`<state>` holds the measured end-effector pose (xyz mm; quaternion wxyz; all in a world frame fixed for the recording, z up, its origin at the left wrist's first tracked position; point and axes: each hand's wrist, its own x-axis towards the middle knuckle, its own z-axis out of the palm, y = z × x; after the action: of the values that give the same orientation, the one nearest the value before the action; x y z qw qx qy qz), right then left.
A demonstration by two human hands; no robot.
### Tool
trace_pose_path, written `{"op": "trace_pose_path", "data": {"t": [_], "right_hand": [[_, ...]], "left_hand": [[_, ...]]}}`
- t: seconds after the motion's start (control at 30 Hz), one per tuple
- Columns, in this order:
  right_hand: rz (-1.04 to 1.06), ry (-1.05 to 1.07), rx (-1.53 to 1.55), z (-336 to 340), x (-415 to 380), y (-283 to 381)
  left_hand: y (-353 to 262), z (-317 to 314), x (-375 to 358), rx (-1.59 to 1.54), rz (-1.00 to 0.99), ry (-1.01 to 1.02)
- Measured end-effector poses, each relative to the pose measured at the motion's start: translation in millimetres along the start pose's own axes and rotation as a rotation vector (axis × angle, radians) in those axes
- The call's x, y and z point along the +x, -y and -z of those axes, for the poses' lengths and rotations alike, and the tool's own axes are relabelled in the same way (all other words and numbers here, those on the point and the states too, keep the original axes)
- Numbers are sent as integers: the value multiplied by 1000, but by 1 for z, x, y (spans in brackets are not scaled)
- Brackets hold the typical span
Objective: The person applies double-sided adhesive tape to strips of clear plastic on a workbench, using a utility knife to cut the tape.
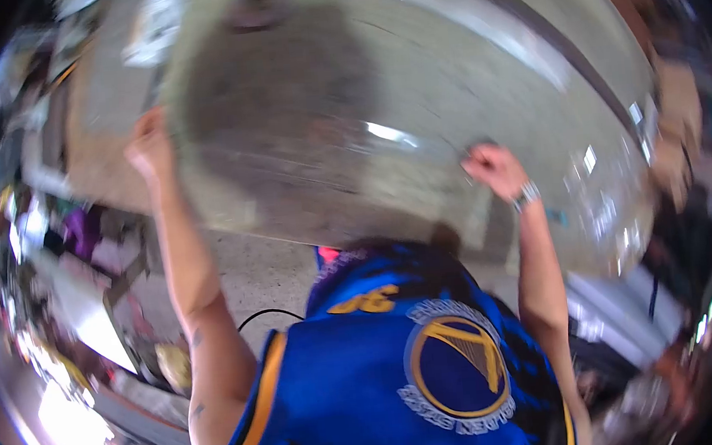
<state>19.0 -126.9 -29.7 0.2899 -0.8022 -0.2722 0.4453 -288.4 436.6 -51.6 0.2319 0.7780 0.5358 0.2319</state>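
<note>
A glossy, see-through sheet (412,84) that looks like clear plastic covers much of the tabletop in front of me. At its left edge is my left hand (150,147), the arm stretched forward and the fingers closed; what they pinch, if anything, is too blurred to see. My right hand (496,171), with a watch (527,196) on the wrist, is over the right part of the sheet. Its fingers are curled closed, and any thing in them is hidden. The dark shadow of my head lies across the table between both hands.
A round, dark object (257,11) sits at the far side of the table. White crumpled material (155,25) lies at the far left. Shiny, wrinkled clear plastic (610,211) bulges at the right, near brown cardboard (674,143). Clutter fills the floor at left.
</note>
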Motion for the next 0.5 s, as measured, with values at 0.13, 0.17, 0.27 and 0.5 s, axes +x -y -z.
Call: {"op": "trace_pose_path", "data": {"t": [0.13,0.17,0.27,0.5], "right_hand": [[-190,-125,1,14,-39,-14],[-238,-148,-34,18,-51,-14],[-319,-187,-115,24,-70,-18],[-220,-317,-168,26,-80,-37]], "left_hand": [[41,-21,16,-193,5,23],[46,-22,21,-265,11,13],[45,-19,20,-267,11,-11],[52,-21,28,-333,-19,11]]}}
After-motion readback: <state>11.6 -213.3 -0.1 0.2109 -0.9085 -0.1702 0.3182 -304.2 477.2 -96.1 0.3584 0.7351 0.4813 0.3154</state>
